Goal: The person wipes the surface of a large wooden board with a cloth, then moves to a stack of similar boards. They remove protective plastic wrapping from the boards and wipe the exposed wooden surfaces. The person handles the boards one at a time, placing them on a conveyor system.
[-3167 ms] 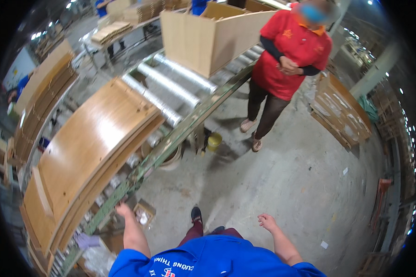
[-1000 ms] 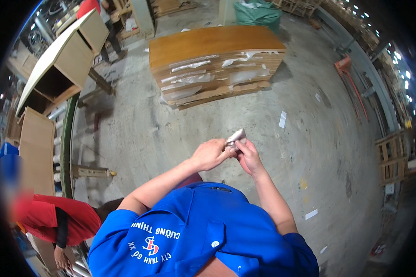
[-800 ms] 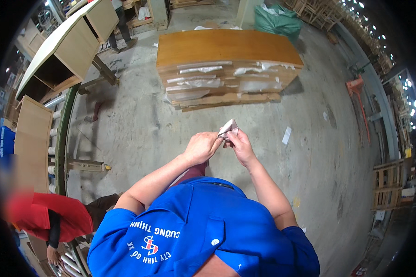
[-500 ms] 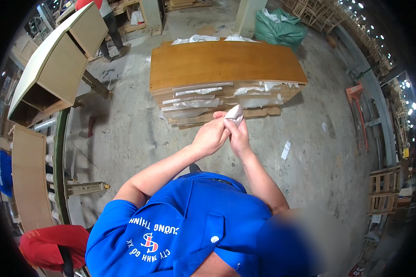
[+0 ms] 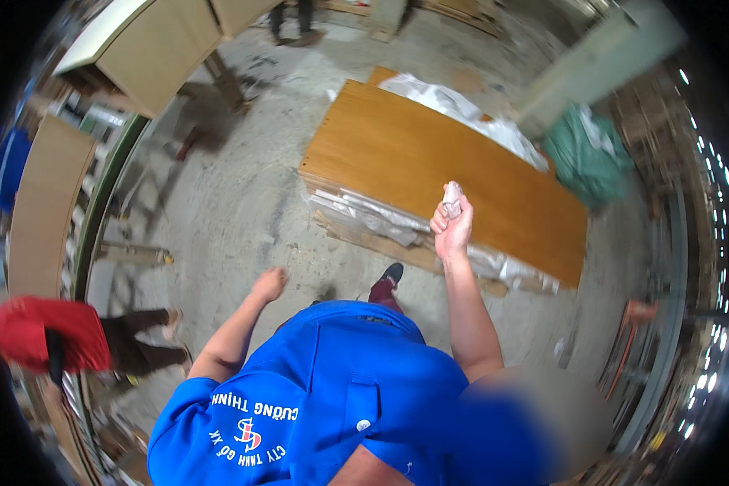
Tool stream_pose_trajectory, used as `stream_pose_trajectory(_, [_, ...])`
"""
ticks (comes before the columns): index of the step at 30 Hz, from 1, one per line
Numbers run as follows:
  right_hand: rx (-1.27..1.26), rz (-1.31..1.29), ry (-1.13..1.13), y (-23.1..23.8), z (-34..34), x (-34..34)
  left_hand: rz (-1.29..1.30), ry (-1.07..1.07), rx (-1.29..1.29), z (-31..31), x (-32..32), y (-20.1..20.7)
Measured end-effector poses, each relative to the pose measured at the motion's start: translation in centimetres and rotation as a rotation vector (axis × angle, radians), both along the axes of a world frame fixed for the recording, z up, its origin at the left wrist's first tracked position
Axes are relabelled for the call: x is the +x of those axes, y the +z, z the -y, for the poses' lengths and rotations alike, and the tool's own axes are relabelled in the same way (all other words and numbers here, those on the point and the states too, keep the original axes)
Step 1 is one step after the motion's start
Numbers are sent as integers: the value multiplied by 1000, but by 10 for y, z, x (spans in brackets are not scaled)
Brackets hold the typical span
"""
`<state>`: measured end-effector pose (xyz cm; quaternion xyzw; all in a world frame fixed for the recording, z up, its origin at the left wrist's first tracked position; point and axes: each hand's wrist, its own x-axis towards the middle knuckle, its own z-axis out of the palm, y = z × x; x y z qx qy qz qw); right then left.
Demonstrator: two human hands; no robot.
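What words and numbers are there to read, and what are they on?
Blue shirt: white letters around a red-and-white emblem, upside down from here; I won't copy printed words.
Crumpled wad in the right hand: no writing I can make out.
Green bag: blurred, none readable.

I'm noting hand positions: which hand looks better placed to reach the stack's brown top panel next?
Probably the right hand: it holds the crumpled pale piece and shows against the brown top panel in this view. The left hand appears farther away, over the floor.
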<state>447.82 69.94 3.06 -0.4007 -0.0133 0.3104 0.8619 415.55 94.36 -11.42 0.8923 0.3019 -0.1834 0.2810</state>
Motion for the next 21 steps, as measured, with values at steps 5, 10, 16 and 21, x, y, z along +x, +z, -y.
stream_pose_trajectory(5, [-4,-123,380,-33,-57,84,-200,758,-44,22,-53,-13])
stream_pose_trajectory(10, [-167,-38,528,-63,-138,103,-229,911,-261,90,-52,-23])
stream_pose_trajectory(16, [-234,123,652,-124,-225,87,13,833,-662,116,-22,-65])
stream_pose_trajectory(21, [-519,374,657,-168,-273,55,79,913,-659,64,-30,-95])
